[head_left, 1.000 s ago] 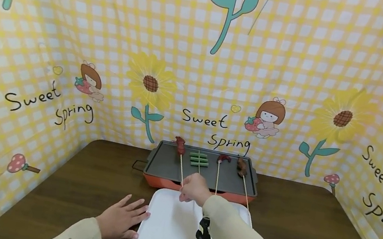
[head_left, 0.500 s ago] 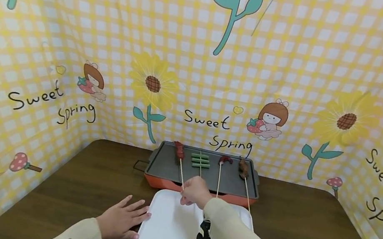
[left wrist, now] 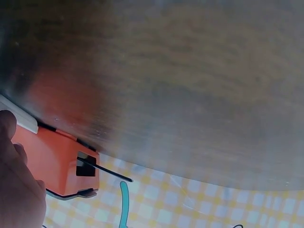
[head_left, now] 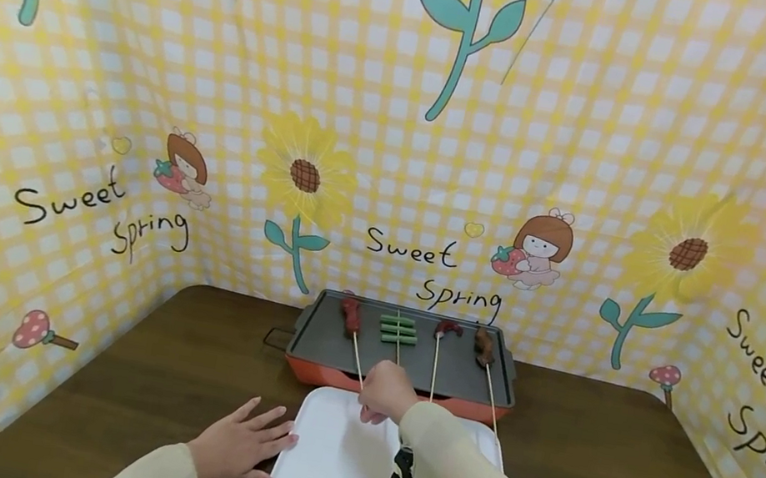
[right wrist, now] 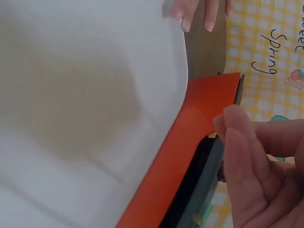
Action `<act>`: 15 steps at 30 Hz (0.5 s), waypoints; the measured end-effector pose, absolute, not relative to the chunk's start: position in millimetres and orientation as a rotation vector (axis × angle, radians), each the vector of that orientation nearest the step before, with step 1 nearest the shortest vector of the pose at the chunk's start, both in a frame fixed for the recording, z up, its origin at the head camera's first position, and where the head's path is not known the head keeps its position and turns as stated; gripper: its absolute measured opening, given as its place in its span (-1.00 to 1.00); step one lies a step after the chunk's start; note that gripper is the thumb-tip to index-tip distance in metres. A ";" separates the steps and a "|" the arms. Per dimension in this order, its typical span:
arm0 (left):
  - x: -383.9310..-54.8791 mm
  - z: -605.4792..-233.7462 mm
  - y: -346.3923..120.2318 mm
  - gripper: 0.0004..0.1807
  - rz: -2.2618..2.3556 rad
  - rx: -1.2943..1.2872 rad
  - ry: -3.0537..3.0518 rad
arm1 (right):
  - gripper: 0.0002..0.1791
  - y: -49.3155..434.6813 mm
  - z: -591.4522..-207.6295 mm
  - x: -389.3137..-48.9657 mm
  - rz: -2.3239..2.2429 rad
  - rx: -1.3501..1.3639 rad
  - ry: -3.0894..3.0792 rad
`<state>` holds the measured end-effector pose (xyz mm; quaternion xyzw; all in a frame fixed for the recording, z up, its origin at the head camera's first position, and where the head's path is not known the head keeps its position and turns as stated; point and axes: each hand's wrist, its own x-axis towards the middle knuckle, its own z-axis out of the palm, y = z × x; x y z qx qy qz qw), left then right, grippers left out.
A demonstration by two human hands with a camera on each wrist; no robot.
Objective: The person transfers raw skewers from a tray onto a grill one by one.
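Observation:
My right hand (head_left: pixel 387 394) pinches the stick of a red meat skewer (head_left: pixel 350 318) between thumb and fingertips; its meat is over the left part of the grey griddle (head_left: pixel 312 341). In the right wrist view the fingertips (right wrist: pixel 232 121) meet, with the stick mostly hidden. Beside it on the griddle lie a green vegetable skewer (head_left: pixel 398 331), a skewer with a dark red curled piece (head_left: pixel 448 331) and a brown meat skewer (head_left: pixel 483 347). My left hand (head_left: pixel 237 447) rests with fingers spread, touching the left edge of the white tray (head_left: pixel 330 467).
The griddle's orange base (head_left: pixel 311 373) stands right behind the tray, with a black wire handle (head_left: pixel 277 338) sticking out left. Both stand on a dark wooden table (head_left: pixel 587 476). A yellow checked cloth (head_left: pixel 398 148) hangs close behind and along the sides.
The red meat skewer has come down and toward me, from the griddle's back edge onto its left part, with my right hand still pinching it. The left hand stays at the tray.

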<state>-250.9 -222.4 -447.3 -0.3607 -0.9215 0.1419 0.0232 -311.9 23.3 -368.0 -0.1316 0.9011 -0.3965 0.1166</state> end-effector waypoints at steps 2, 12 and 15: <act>-255.4 -448.5 -222.8 -0.21 0.452 -1.131 -2.827 | -0.74 26.3 -365.7 -311.3 -1.112 -0.404 2.681; -252.8 -454.5 -218.2 -0.34 0.180 -1.141 -2.974 | -0.75 68.2 -370.4 -294.6 -0.980 -0.561 2.755; -254.9 -445.3 -223.7 -0.39 0.091 -1.051 -2.956 | -0.65 91.6 -366.7 -291.7 -0.943 -0.532 2.835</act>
